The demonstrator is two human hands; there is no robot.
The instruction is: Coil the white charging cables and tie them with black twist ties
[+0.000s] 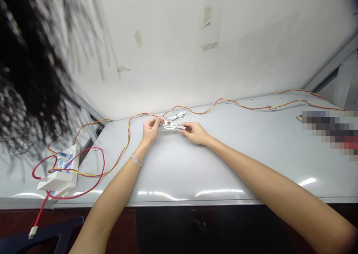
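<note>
A small bundle of white cable (170, 125), tied with a black twist tie, lies at the middle of the grey table top (179, 164). My right hand (194, 132) pinches its right end between fingers and thumb. My left hand (151, 129) has its fingertips closed at the bundle's left end, on the cable or right beside it. Just behind lies a second tied white cable bundle (177, 116). A twisted red and yellow wire (195, 108) runs along the table's back, passing just beyond my left fingertips. A thin bracelet (137, 159) circles my left wrist.
A white box (57, 173) with blue markings stands at the table's left, looped with red cable (93, 168). A red lead with a white plug (33, 231) hangs below the front edge. Dark hair blurs the upper left. A pixelated object (327, 132) sits at right.
</note>
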